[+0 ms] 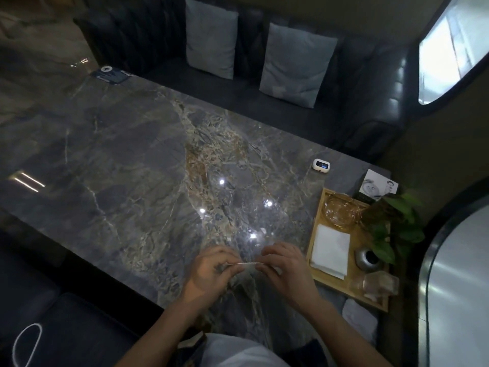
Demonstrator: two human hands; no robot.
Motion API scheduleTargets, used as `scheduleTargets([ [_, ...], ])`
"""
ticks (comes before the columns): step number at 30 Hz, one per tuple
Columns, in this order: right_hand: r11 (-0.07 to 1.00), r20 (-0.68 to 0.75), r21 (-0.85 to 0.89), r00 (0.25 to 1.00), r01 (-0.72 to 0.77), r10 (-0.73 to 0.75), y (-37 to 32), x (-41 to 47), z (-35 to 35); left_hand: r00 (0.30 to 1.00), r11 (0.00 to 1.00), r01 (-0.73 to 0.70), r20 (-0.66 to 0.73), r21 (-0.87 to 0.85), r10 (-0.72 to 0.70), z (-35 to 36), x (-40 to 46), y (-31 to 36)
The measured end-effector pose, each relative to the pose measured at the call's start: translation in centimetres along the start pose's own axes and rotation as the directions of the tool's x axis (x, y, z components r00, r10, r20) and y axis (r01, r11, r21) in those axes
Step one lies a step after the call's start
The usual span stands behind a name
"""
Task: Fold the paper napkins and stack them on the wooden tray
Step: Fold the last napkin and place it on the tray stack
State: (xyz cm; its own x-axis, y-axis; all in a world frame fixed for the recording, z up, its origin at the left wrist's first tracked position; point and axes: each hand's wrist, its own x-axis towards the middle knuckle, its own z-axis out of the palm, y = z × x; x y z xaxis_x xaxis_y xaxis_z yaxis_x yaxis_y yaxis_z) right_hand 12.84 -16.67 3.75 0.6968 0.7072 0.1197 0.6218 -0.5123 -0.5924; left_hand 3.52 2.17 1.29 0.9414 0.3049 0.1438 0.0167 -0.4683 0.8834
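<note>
In the head view, dim light leaves much of the scene murky. At lower centre, the left hand point(211, 271) and right hand point(284, 263) each pinch one end of a paper napkin point(242, 264), which shows only as a thin pale edge between them; its faces are hidden, so how far it is folded cannot be told. Both hands are closed on it, just above the dark marbled surface point(119, 154).

At lower right, the wooden tray point(317, 207) lies on the surface's corner. A stack of folded napkins point(330, 250) rests on its near-left part. Behind the stack sits a clear amber glass dish point(340, 210), hard to read against the wood. To the right stands a small grey vase point(366, 258) with green leaves point(397, 229) that cover part of the tray. A clear glass object point(378, 286) on the near corner is blurred. A pale bundle point(358, 316) below the tray is indistinct. A small white device point(321, 165) sits beyond the tray.
</note>
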Motion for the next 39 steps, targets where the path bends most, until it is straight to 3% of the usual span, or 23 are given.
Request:
scheduleTargets([
  [2, 0.951, 0.038, 0.243, 0.981, -0.192, 0.188, -0.5, 0.0, -0.4, 0.996, 0.992, 0.085, 0.028, -0.094, -0.083, 0.0, 0.1, 0.5],
  [4, 0.831, 0.115, 0.436, 0.937, -0.346, 0.329, -0.8, 0.1, -0.7, 0.972, 0.952, 0.232, 0.088, -0.198, -0.219, -0.1, 0.3, 1.3],
  [7, 0.658, 0.219, 0.575, 0.867, -0.485, 0.447, -1.1, 0.0, -1.2, 0.902, 0.849, 0.431, 0.178, -0.304, -0.394, 0.0, 0.7, 2.0],
  [9, 0.515, 0.280, 0.646, 0.802, -0.564, 0.527, -1.2, 0.0, -1.4, 0.838, 0.727, 0.543, 0.219, -0.420, -0.500, 0.3, 1.0, 2.1],
  [12, 0.228, 0.364, 0.765, 0.697, -0.602, 0.617, -1.0, 0.1, -1.4, 0.759, 0.538, 0.641, 0.351, -0.547, -0.548, 0.5, 1.1, 2.6],
  [15, -0.093, 0.479, 0.833, 0.627, -0.546, 0.614, -0.6, 0.0, -1.6, 0.738, 0.536, 0.672, 0.412, -0.510, -0.534, 0.7, 1.2, 2.9],
  [17, -0.172, 0.516, 0.833, 0.628, -0.525, 0.582, -0.2, -0.2, -1.7, 0.759, 0.547, 0.643, 0.354, -0.536, -0.546, 1.0, 1.3, 2.9],
  [22, 0.010, 0.503, 0.801, 0.682, -0.599, 0.530, -0.2, -1.2, -2.3, 0.786, 0.515, 0.551, 0.201, -0.657, -0.584, 1.6, 2.4, 3.2],
  [27, 0.298, 0.454, 0.726, 0.758, -0.619, 0.468, -0.5, -1.7, -2.5, 0.813, 0.619, 0.533, 0.146, -0.577, -0.563, 2.3, 3.0, 3.5],
  [33, 0.410, 0.253, 0.740, 0.785, -0.534, 0.566, -0.4, -2.1, -3.0, 0.831, 0.686, 0.531, 0.147, -0.497, -0.537, 3.7, 3.4, 3.7],
  [39, 0.507, 0.154, 0.696, 0.796, -0.508, 0.586, 1.6, -3.1, -3.3, 0.845, 0.765, 0.533, 0.176, -0.361, -0.506, 5.8, 3.6, 4.6],
])
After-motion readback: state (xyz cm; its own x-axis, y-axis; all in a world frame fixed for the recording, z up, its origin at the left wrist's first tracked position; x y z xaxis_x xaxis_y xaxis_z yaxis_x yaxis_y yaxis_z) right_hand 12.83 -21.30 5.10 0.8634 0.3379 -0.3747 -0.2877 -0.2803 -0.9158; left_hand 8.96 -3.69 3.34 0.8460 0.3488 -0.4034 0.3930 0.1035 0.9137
